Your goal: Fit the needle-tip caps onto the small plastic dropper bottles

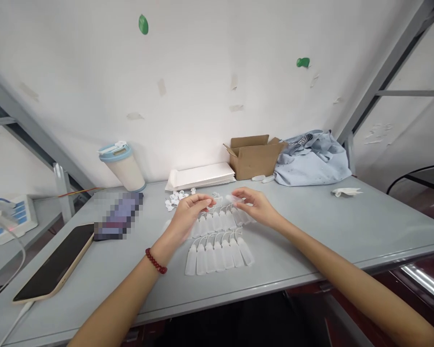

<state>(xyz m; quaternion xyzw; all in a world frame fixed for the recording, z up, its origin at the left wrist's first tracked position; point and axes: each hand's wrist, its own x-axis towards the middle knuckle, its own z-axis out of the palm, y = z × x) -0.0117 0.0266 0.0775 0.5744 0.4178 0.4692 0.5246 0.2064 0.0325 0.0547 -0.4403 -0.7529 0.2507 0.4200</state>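
Over the grey table my left hand (pixel 193 209) is closed, its thumb and fingertips pinched at the end of a thin white strap (pixel 217 197). Facing it, my right hand (pixel 255 205) grips a small frosted plastic bottle (pixel 233 199) between thumb and fingers. The strap seems to run toward that bottle, but the exact join is too small to make out. Beneath both hands lies a row of similar frosted bottles (pixel 210 222), partly hidden by them. Closer to me is a second row of bottles (pixel 217 255) with thin curved straps at their necks.
Small white plastic pieces (pixel 177 198) lie behind my left hand. At the wall are white padded envelopes (pixel 202 177), an open cardboard box (pixel 255 161) and a light-blue cloth (pixel 313 161). A tumbler (pixel 125 166) and a phone (pixel 56 262) are leftward; crumpled tissue (pixel 346 192) sits rightward.
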